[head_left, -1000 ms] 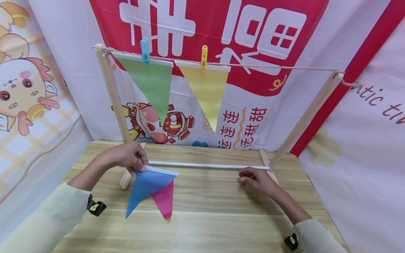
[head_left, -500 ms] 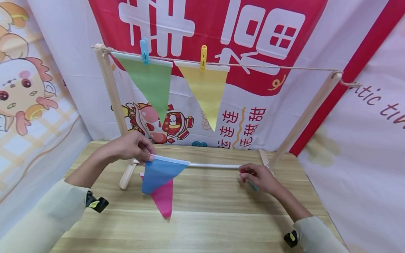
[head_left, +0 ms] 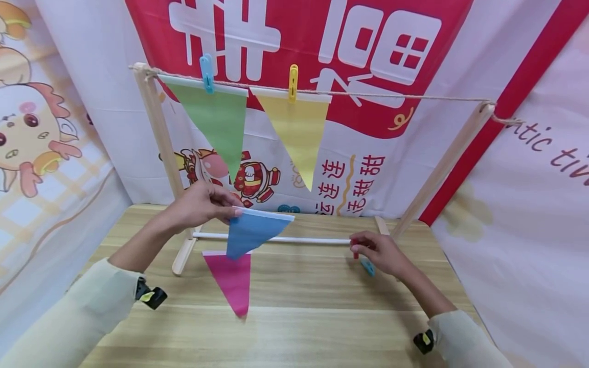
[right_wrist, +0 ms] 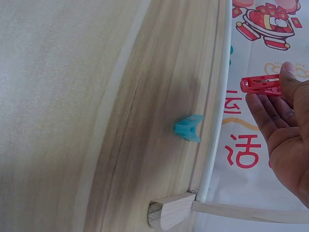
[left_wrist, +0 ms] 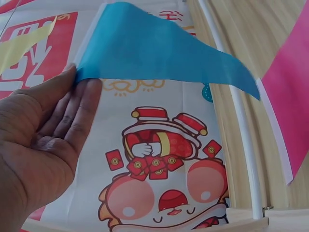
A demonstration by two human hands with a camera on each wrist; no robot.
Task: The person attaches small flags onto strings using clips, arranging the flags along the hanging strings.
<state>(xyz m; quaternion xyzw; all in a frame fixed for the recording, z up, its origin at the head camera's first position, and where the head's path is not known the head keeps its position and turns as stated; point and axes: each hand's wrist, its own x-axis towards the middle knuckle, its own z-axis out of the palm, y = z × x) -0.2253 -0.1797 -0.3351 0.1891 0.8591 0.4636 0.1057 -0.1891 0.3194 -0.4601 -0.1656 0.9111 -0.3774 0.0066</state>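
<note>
My left hand (head_left: pixel 209 205) pinches a blue triangular pennant (head_left: pixel 253 232) by the left end of its white top strip, and the pennant hangs over the table. Below it a pink pennant (head_left: pixel 232 281) lies on the wood. In the right wrist view my right hand (right_wrist: pixel 289 130) pinches a red clothespin (right_wrist: pixel 260 85) between thumb and fingers. A teal clothespin (right_wrist: pixel 188 128) rests on the table beside that hand. Green (head_left: pixel 213 117) and yellow (head_left: pixel 299 128) pennants hang from the string (head_left: pixel 391 95), held by a blue clothespin (head_left: pixel 206 74) and a yellow clothespin (head_left: pixel 293 83).
Two wooden posts, the left post (head_left: pixel 158 133) and the right post (head_left: pixel 446 163), carry the string. A white rod (head_left: pixel 313 239) joins their feet low over the table (head_left: pixel 322 317). Behind stands a printed cloth backdrop (head_left: pixel 368 138).
My left hand has lifted the blue pennant up and to the right, off the pink one, which stays in place. The right hand has barely moved; the teal clothespin now shows beside it.
</note>
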